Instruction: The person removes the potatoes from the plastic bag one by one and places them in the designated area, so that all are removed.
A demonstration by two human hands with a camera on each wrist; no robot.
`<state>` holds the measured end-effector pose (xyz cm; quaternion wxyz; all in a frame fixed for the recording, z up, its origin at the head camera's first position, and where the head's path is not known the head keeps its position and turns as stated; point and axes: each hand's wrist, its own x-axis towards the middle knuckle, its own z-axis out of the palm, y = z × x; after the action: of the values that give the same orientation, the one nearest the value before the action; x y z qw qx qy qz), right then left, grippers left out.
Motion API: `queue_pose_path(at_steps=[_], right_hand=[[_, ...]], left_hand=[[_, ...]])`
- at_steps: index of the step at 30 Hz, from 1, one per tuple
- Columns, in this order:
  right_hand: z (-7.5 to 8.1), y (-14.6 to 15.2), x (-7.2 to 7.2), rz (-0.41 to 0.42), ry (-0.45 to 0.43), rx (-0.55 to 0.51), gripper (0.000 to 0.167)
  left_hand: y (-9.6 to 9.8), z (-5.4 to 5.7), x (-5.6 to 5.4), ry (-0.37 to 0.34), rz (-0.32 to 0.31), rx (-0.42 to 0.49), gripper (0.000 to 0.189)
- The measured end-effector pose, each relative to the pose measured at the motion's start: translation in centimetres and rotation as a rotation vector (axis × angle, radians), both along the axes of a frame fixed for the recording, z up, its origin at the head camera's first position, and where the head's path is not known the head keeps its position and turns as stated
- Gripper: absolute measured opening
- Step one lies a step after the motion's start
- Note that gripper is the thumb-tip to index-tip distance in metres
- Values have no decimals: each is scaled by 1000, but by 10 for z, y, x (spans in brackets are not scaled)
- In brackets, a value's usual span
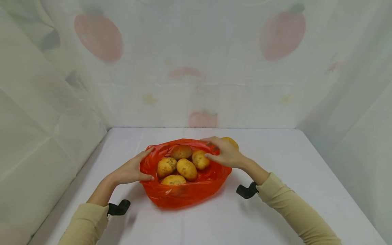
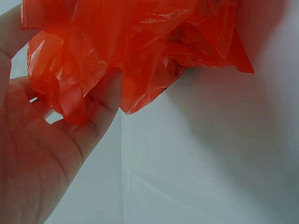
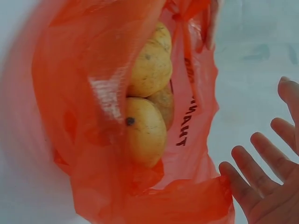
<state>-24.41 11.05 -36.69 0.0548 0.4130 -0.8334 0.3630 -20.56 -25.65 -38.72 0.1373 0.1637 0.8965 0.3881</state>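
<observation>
A red translucent plastic bag (image 1: pixel 183 197) lies on the table with its mouth open upward, several yellow-brown potatoes (image 1: pixel 186 169) gathered inside. At the bag's left side, my left hand (image 1: pixel 130 171) grips the film; in the left wrist view, crumpled red plastic (image 2: pixel 140 51) runs between thumb and fingers. My right hand (image 1: pixel 226 153) is over the bag's right rim with its fingers spread. From the right wrist, that hand's fingers (image 3: pixel 243 186) are straight, one fingertip right at the bag's edge. Another potato (image 1: pixel 231 142) sits outside the bag, partly hidden behind the right hand.
A white cloth covers the table (image 1: pixel 269 224). Pale curtains with faded fruit prints (image 1: pixel 283 35) hang behind and along both sides. Black wrist mounts (image 1: pixel 119 207) stick out below both sleeves. Dark lettering (image 3: pixel 182 126) shows on the bag's inner wall.
</observation>
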Motion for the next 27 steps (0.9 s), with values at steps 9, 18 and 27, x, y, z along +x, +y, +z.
queue_pose_path(at_steps=[9,18,27], right_hand=[[-12,-3,-4,1,-83,29,52],[-23,-5,-11,-14,-109,43,52],[-32,-10,-15,-71,-135,102,52]], left_hand=[[2,0,0,-5,4,-2,104],[2,0,0,-16,12,-2,104],[2,0,-1,-7,7,-12,104]])
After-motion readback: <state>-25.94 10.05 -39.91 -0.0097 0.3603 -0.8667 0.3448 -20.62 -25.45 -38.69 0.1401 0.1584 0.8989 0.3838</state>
